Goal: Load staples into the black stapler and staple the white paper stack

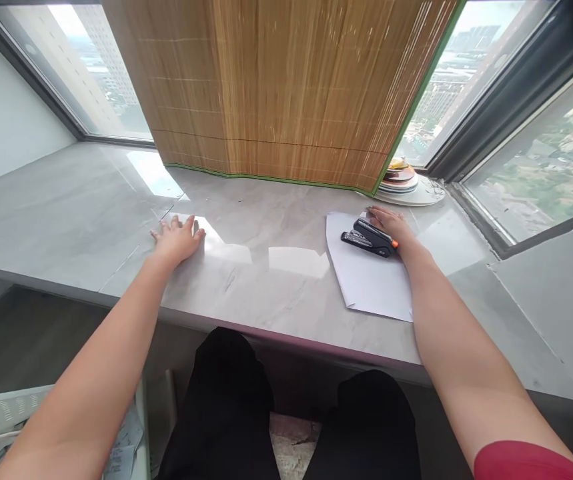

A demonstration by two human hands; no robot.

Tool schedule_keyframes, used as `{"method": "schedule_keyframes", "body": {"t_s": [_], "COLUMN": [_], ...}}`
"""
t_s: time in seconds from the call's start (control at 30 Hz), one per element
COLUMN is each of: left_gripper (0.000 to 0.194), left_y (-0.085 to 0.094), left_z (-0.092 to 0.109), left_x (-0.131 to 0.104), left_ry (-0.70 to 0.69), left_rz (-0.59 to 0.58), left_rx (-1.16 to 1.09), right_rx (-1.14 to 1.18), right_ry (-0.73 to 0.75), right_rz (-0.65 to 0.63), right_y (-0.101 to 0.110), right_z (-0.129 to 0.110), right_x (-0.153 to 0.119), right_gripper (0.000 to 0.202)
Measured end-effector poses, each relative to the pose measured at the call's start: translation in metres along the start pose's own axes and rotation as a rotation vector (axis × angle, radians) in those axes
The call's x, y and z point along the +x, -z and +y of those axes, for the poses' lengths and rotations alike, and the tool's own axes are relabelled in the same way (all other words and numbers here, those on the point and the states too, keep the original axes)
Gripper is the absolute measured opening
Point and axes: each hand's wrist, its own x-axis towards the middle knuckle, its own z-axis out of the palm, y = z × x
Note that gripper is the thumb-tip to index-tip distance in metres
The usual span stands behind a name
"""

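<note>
So the left hand [179, 241] is spread wide on the counter [246, 287], left of center; right hand [391, 223] is right beside the black stapler [370, 239] on white paper [373, 287], right of center, can't tell if it's gripping anything.

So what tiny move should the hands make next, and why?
Perhaps slide the left hand toward the white paper: the stapler lies on it beside the right hand, while the left hand rests well apart on the ledge, too far over to help steady the paper.
</note>
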Motion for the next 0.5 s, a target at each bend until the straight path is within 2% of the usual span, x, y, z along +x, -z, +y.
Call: {"method": "schedule_keyframes", "body": {"t_s": [0.03,0.1,0.27,0.37,0.5], "left_gripper": [0.077,0.082,0.082,0.082,0.083], "left_y": [0.0,-0.003,-0.01,-0.01,-0.01], "left_z": [-0.013,-0.025,-0.018,-0.018,-0.022], "left_x": [-0.004,-0.012,-0.015,-0.013,-0.014], "left_ry": [0.066,0.103,0.109,0.091,0.082], "left_rz": [0.003,-0.001,0.025,0.042,0.046], "left_rx": [0.009,0.008,-0.021,-0.04,-0.05], "right_rx": [-0.015,-0.068,-0.324,-0.385,-0.313], "right_ry": [0.002,0.016,0.107,0.132,0.116], "right_rz": [-0.017,-0.065,-0.19,-0.186,-0.128], "right_y": [-0.003,-0.009,-0.035,-0.066,-0.12], "right_z": [-0.001,-0.009,-0.057,-0.099,-0.162], "right_x": [0.001,0.0,-0.016,-0.023,-0.02], "right_gripper": [0.006,0.008,0.039,0.049,0.055]}}
